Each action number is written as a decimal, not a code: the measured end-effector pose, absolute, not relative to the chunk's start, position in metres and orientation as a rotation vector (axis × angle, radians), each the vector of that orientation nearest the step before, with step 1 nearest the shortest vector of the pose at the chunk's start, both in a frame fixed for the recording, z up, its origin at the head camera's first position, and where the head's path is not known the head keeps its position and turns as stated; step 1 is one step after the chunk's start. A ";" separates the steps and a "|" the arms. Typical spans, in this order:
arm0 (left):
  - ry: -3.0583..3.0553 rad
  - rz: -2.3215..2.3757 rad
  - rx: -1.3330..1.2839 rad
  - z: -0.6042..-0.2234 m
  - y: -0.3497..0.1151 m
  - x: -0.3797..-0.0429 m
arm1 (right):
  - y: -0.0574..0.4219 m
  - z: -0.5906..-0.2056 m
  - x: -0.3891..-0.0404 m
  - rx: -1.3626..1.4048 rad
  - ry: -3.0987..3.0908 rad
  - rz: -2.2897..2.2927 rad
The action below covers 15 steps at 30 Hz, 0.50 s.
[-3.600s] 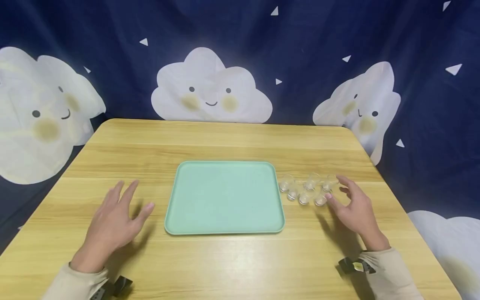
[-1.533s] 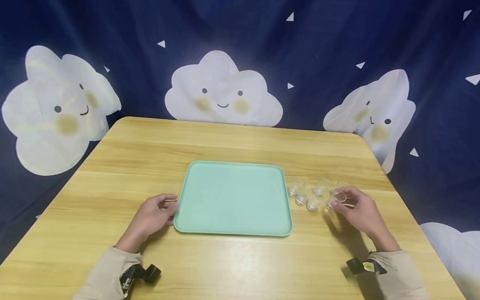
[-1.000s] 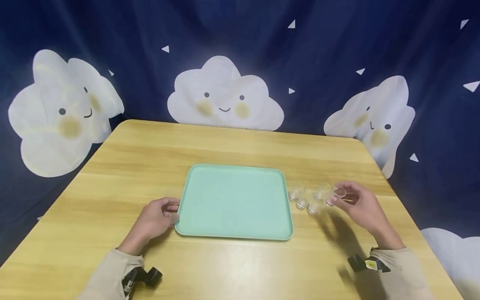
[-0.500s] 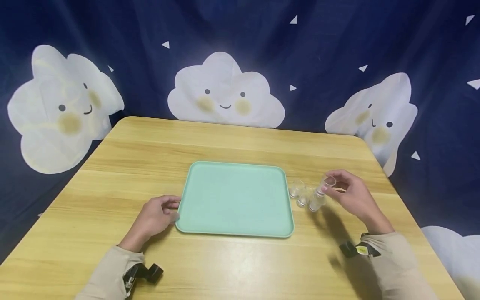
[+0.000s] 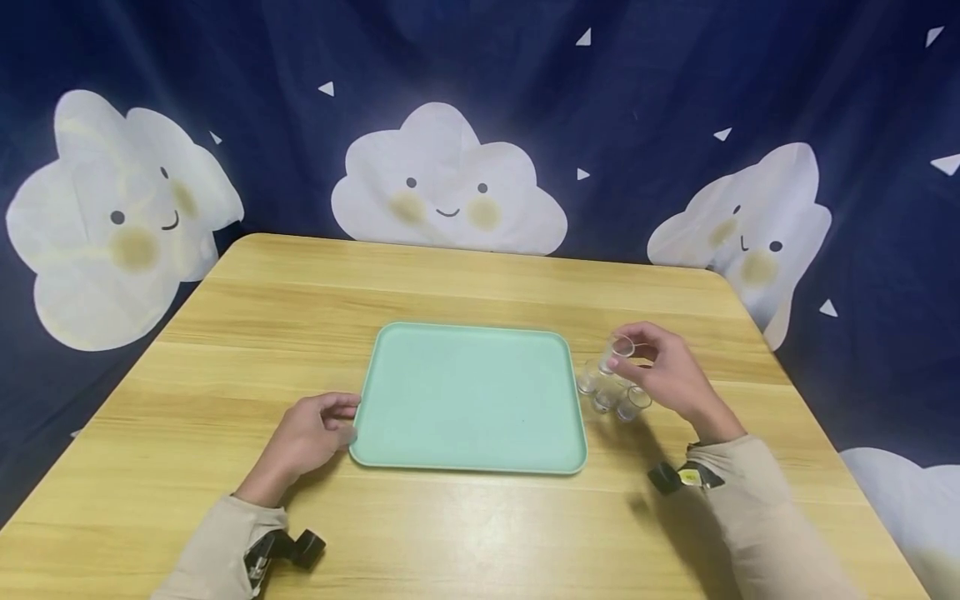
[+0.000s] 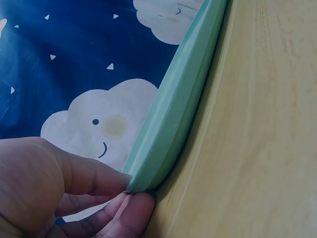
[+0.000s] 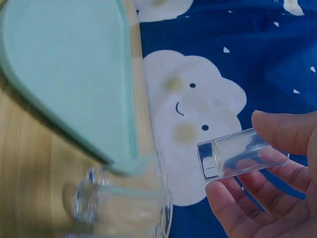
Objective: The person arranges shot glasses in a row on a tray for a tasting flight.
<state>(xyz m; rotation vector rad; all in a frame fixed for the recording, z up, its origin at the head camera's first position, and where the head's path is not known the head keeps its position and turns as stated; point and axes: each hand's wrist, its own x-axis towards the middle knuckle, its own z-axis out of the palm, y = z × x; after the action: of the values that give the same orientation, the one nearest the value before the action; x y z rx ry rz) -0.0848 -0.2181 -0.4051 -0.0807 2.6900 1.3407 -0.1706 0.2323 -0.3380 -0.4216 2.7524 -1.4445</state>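
Observation:
A pale green tray (image 5: 468, 400) lies flat on the table. My left hand (image 5: 309, 435) is at its left side; the left wrist view shows thumb and fingers pinching the tray's rim (image 6: 166, 116). Off the tray's right side, my right hand (image 5: 667, 371) holds a clear shot glass (image 7: 240, 153) between thumb and fingers. That glass is raised off the table, its thick base pointing towards the tray. Below it several similar shot glasses (image 5: 626, 405) stand close together on the table, some partly hidden by the held glass and hand.
The wooden table (image 5: 480, 533) extends around the tray on all sides. Behind it hangs a dark blue curtain (image 5: 480, 50) printed with white clouds. Each sleeve carries a black wrist camera (image 5: 663, 477) close above the tabletop.
My left hand has come in from the left and taken the tray's rim. My right hand has picked up a shot glass from the group's right end and carried it left and upward.

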 end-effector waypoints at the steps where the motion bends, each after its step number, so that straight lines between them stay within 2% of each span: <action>1: 2.690 1.342 -0.082 -0.405 -0.218 -0.084 | 0.229 -0.338 -0.172 -0.428 2.742 -1.453; 15: 2.684 1.352 -0.103 -0.409 -0.220 -0.086 | 0.188 -0.342 -0.189 -0.473 2.625 -1.492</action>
<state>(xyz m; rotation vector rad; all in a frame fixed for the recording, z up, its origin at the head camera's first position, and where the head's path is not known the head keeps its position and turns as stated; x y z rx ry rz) -0.0856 -0.2197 -0.4087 -0.1030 2.6840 1.3521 -0.1893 0.1881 -0.3416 -0.4726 2.6251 -1.4923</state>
